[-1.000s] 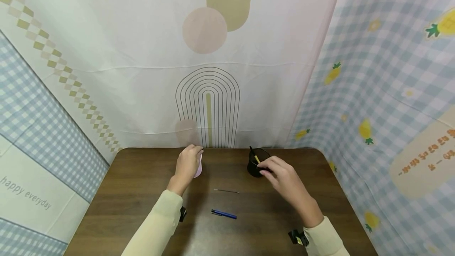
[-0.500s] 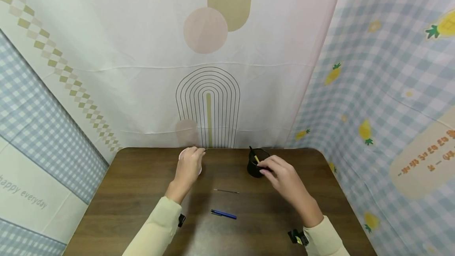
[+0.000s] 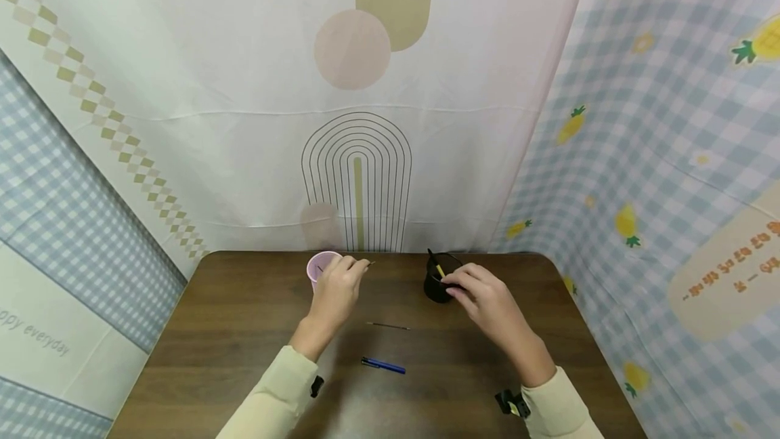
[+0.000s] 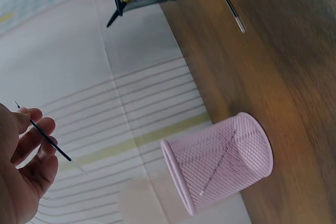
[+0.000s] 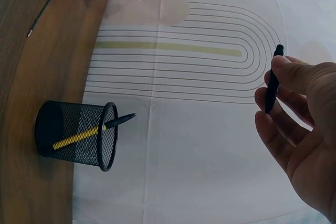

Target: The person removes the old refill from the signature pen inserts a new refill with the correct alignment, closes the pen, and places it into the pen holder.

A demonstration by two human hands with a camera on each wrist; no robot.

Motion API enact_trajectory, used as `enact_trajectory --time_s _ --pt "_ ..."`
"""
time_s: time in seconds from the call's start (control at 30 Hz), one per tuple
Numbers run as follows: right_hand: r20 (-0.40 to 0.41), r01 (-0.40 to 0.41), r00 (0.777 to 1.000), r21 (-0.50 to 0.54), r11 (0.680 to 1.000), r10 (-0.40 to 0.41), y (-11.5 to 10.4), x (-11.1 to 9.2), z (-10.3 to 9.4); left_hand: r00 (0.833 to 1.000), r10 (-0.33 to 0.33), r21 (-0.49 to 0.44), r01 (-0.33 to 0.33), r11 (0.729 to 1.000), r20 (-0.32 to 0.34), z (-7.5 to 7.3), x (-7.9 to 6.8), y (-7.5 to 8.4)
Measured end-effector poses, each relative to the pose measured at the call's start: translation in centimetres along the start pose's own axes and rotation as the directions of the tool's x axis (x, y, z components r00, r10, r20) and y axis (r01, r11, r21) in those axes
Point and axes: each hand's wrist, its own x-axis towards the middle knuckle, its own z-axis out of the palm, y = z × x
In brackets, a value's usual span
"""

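Lower ctr, L hand (image 3: 334, 293) pinching thin refill (image 4: 59, 149) in grip near pink cup (image 4: 223, 161), right of ctr, R hand (image 3: 483, 297) grip holding dk pen (image 5: 273, 83) near blk cup (image 3: 435, 290) w/ yellow pen (image 3: 439, 269), btm ctr, blue pen (image 3: 383, 365) + 2nd refill (image 3: 388, 326) on surface (image 3: 231, 330).

The left hand (image 3: 337, 293) has moved to the right, away from its place over the pink cup (image 4: 199, 156), with its fingertips now past the cup's right side. A second ago only the cup's lower right side showed beside the hand; now much of the mouth and the left wall are uncovered, and a thin refill (image 4: 218, 163) has come into sight inside. The end of the refill in the left hand (image 4: 50, 139) has gone rightward too. The left sleeve (image 3: 268, 391) has shifted the same way, and the side cloth's lettering (image 3: 33, 334) has slid partly out of the head view
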Motion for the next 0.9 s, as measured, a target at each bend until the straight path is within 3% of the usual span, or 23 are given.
enact_trajectory --time_s 0.27,0.57,0.9 --pt "-0.011 0.02 1.0 -0.001 1.0 -0.02 0.0 0.0 0.0 0.995 0.099 0.009 -0.099 0.995 -0.02 -0.3 0.8 1.7" --pt "-0.041 0.016 0.999 0.038 0.999 -0.014 -0.2 0.1 0.1 0.989 0.148 0.029 -0.147 0.989 -0.013 -1.0 1.6 3.7" --pt "-0.041 0.011 0.999 0.01 1.0 -0.01 -0.5 0.3 0.2 0.973 0.229 0.057 -0.229 0.972 -0.006 -1.4 2.0 5.2"
